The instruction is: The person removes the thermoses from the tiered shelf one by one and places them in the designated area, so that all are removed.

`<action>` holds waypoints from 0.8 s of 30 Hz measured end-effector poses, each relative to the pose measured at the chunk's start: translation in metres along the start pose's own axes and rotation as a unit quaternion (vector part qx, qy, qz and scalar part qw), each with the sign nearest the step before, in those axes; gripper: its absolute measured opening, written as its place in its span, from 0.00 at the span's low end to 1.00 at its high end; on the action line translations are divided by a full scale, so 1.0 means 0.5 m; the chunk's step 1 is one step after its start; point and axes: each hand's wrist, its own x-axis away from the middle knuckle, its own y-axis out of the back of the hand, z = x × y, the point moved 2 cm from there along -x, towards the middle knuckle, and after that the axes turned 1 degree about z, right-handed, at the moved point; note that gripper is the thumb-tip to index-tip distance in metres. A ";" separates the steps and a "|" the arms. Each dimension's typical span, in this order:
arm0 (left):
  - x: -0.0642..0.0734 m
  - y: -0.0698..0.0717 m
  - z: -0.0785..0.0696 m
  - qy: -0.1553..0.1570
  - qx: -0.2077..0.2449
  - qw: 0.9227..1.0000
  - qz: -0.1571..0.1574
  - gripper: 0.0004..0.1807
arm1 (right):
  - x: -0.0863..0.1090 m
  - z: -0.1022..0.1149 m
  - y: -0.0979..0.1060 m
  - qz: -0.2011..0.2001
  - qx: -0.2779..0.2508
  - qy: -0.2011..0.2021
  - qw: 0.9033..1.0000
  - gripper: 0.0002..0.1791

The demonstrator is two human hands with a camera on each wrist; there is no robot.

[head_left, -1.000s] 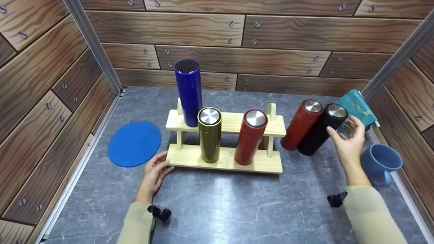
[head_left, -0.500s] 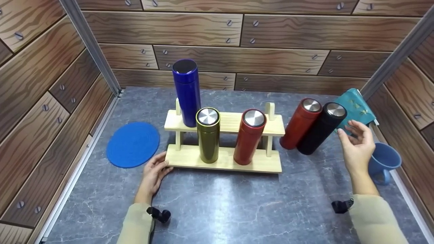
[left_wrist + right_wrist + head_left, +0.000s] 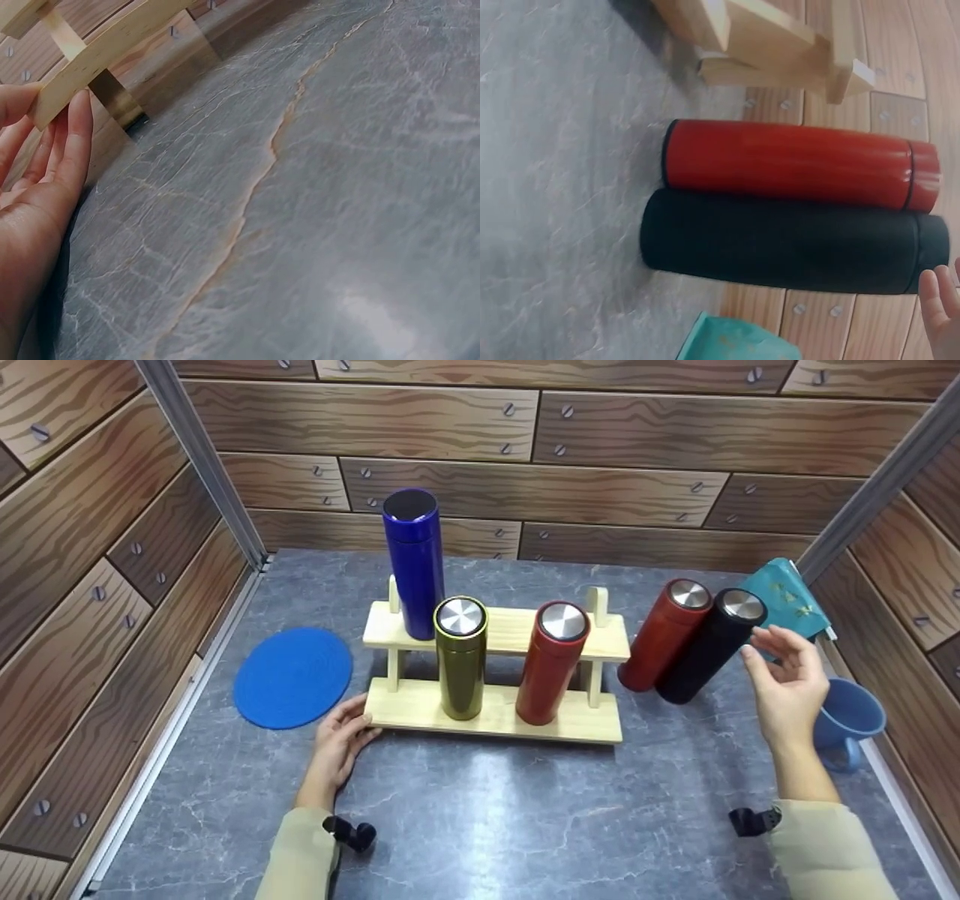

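Left hand (image 3: 339,744) pinches the wooden rack (image 3: 409,703); right hand (image 3: 793,686) (thumb and fingers apart, empty) hovers beside the black flask (image 3: 707,651)

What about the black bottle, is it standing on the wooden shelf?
No, the black bottle stands on the grey table, beside a red bottle and apart from the wooden shelf.

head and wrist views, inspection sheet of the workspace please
Surface: grey marbled table, shiny at the front
Job's things: wooden rack with blue bottle on upper shelf, olive bottle and red bottle on lower; second red bottle and black bottle stand right of it
Clutter: blue mat, blue mug, teal packet
Hands: left hand grips rack's left end; right hand near black bottle, contact unclear
Cables: nothing seen
Surroundings: wood-patterned walls, metal posts
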 end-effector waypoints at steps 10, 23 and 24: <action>-0.001 0.000 0.001 0.006 -0.003 1.000 -0.012 0.25 | -0.010 0.021 -0.049 0.024 -0.066 -0.001 0.998 0.21; 0.001 0.001 0.000 0.005 -0.011 1.000 -0.004 0.26 | -0.034 0.056 -0.145 0.083 -0.138 -0.021 0.987 0.22; 0.000 0.001 0.001 0.004 -0.009 1.000 -0.003 0.26 | -0.036 0.063 -0.153 0.091 -0.137 -0.019 0.986 0.22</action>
